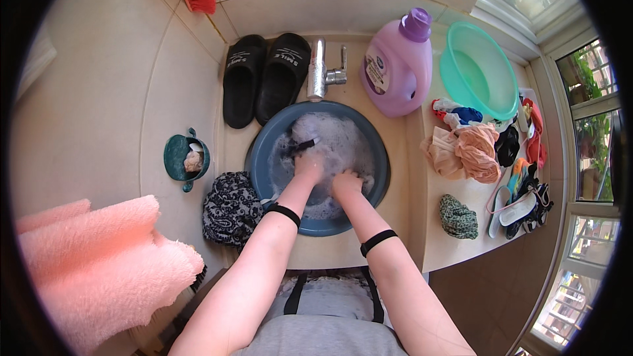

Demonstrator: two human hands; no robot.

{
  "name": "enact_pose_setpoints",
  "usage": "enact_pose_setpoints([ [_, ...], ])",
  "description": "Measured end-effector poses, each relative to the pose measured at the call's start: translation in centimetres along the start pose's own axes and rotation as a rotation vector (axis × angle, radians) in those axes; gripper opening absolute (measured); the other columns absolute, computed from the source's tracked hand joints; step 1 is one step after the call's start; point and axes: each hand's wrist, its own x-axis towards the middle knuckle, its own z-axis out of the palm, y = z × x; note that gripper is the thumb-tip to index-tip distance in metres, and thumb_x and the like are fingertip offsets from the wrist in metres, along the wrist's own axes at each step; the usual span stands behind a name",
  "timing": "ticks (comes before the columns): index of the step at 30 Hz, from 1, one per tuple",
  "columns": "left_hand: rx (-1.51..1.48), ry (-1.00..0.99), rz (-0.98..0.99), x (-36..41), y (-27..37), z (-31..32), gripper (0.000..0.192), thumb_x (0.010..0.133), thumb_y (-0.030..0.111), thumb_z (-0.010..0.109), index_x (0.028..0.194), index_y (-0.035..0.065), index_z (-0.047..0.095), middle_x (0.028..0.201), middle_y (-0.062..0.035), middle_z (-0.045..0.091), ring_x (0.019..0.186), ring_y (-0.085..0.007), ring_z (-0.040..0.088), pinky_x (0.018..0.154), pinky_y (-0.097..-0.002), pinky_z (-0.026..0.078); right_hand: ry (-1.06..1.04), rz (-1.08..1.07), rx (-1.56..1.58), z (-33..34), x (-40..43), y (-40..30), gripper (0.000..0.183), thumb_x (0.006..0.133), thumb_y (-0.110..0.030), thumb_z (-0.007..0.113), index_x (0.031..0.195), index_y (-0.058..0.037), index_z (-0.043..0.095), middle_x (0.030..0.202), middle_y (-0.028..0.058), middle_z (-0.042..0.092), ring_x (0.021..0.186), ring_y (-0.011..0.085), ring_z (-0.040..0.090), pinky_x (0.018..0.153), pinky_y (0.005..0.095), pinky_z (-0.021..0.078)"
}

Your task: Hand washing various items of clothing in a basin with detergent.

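A round blue-grey plastic basin [258, 158] holds cloudy water topped with white suds [341, 133]. Both my hands reach into it. My left hand [309, 165] is partly under the foam, its fingers hidden. Just beyond it lies a dark strip [302, 146], apparently on wet fabric, beside a pale foamy lump [305, 127]. My right hand [347, 183] dips into the water on the right side, fingers bent and partly covered by suds. Whether either hand grips anything under the surface cannot be seen. Above the far rim stands a chrome faucet [317, 71].
Black slippers [267, 79] lean behind the basin; a purple detergent bottle [398, 66] stands right of the faucet. Patterned dark fabric [232, 210] touches the basin's left. A green basin [479, 69], peach cloth [462, 153] and sandals [519, 207] sit right. A pink towel [109, 267] hangs left.
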Motion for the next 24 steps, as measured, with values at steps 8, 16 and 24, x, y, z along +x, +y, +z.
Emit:
enact_pose_setpoints([
  [8, -0.579, 0.314, 0.086, -1.7, -1.8, 3.5, 0.021, 0.075, 0.009, 0.057, 0.095, 0.0099, 0.062, 0.102, -0.0059, 0.061, 0.108, -0.025, 0.051, 0.102, -0.0452, 0.029, 0.038, -0.007, 0.283, -9.3, -1.8, -0.4, 0.057, 0.076, -0.038, 0.066, 0.124, -0.0092, 0.052, 0.118, 0.0195, 0.057, 0.1, 0.0332, 0.062, 0.083, 0.0416, 0.0502],
  [16, -2.12, 0.277, -0.646, -4.2, 0.7, 2.9, 0.062, 0.085, 0.05, 0.055, 0.127, 0.0058, 0.044, 0.125, -0.0112, 0.05, 0.11, -0.0245, 0.049, 0.096, -0.041, 0.037, 0.07, -0.077, 0.722, -3.1, -0.4, -2.0, 0.085, 0.065, -0.033, 0.072, 0.139, -0.0203, 0.033, 0.132, 0.0262, 0.041, 0.109, 0.0413, 0.053, 0.093, 0.0395, 0.044],
  [24, -2.348, -0.171, -0.268, -4.1, -4.1, 1.8, 0.046, 0.089, 0.047, 0.048, 0.111, 0.008, 0.059, 0.105, -0.0106, 0.063, 0.096, -0.0261, 0.061, 0.083, -0.0408, 0.05, -0.059, -0.423, 1.035, -7.5, -7.3, -3.4, 0.038, 0.067, -0.026, 0.073, 0.098, -0.0059, 0.062, 0.079, 0.0158, 0.064, 0.077, 0.0233, 0.063, 0.072, 0.0331, 0.0477],
])
